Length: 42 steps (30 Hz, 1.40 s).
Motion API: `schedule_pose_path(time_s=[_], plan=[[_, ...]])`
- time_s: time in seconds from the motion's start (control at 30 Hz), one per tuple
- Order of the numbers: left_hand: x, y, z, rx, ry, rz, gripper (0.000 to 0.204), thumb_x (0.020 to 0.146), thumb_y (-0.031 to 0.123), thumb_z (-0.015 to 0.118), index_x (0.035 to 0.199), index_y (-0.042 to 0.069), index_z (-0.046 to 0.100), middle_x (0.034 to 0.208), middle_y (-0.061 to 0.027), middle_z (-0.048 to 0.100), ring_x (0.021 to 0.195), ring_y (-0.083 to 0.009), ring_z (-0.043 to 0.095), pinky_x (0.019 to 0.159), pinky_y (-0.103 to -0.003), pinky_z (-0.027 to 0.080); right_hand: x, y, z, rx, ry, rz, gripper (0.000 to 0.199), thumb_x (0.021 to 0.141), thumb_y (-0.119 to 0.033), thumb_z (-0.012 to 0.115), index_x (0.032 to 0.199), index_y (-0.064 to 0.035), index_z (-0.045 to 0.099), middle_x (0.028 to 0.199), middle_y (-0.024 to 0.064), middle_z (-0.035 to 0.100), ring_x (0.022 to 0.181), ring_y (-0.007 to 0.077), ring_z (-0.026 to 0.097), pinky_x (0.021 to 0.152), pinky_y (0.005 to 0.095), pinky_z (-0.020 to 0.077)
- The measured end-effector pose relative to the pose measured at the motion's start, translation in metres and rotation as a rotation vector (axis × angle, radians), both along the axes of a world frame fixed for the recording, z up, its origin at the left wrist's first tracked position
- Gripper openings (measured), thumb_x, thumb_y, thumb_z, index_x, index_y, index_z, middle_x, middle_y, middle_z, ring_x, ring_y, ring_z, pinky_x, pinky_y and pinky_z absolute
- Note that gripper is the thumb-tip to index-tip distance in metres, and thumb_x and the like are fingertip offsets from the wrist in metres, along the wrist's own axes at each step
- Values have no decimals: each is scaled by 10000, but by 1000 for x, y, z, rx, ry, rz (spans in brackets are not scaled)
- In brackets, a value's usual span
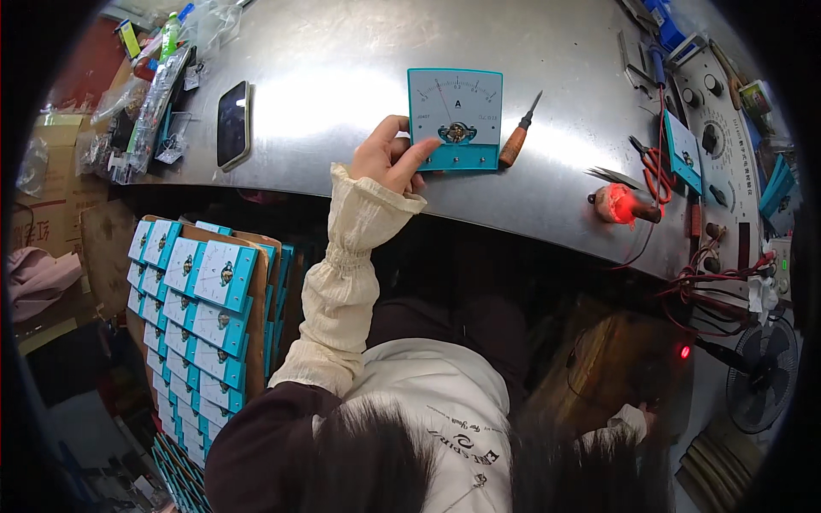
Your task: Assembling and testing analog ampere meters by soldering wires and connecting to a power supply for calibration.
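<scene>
At a metal tabletop (333,51), the grip of a person's left hand (389,161) pinches the lower left corner of a teal-framed meter (457,94), thumb on its face, near the tabletop's front edge. The right hand (648,416), low at the right beyond a pale cuff (629,421), is mostly hidden; whether its grip is spread or closed, one cannot tell. At left, a cardboard box (51,201), its contents hidden, stands near overlapping rows of teal meters (224,275) on a brown board. Clear plastic bags (111,120) crowd the tabletop's left end, near a green bottle (170,34). A smartphone (233,124) lies well apart from the held meter; an orange-handled screwdriver (513,147) rests just beside it. Farther right, red-handled pliers (656,178) and a red-glowing device (614,203) lie before a control console (731,90), where another meter (680,147) leans. Cables (714,275) tangle below, near a fan (761,368).
</scene>
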<state>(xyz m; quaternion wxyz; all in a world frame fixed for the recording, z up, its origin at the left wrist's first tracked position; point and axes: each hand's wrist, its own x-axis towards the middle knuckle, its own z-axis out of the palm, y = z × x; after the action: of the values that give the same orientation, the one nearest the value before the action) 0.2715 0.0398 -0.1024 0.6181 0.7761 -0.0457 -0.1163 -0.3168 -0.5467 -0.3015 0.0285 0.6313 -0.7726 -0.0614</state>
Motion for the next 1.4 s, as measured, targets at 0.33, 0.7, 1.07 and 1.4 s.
schedule_pose_path(time_s=[0.33,0.7,1.07,1.4], plan=[[1,-1,0,19,2,0,375,931,283,677,1117,-21,562,682,-55,652,516,-77,557,462,-220,434,-11,-11,13,-327,-729,12,580,945,-519,556,1011,39,699,957,168,720,836,271,658,744,408,512],[-27,6,14,-937,198,85,309,1019,253,519,1161,-22,526,913,-119,671,587,-124,557,503,-194,450,230,210,187,928,-2064,397,272,992,-210,570,1207,-44,581,1002,34,603,649,23,421,459,159,274],[-88,-11,8,-538,289,-188,706,953,125,624,1513,7,209,1044,-168,692,741,-164,687,622,-255,570,398,422,214,702,-1463,1234,241,726,78,779,924,5,661,806,17,576,594,50,449,513,197,349],[-96,-17,6,-424,183,-144,721,938,133,652,1510,-5,235,1034,-132,696,741,-112,662,592,-216,524,407,432,206,503,-1387,1290,207,755,67,757,935,18,666,807,82,614,595,121,563,520,237,452]])
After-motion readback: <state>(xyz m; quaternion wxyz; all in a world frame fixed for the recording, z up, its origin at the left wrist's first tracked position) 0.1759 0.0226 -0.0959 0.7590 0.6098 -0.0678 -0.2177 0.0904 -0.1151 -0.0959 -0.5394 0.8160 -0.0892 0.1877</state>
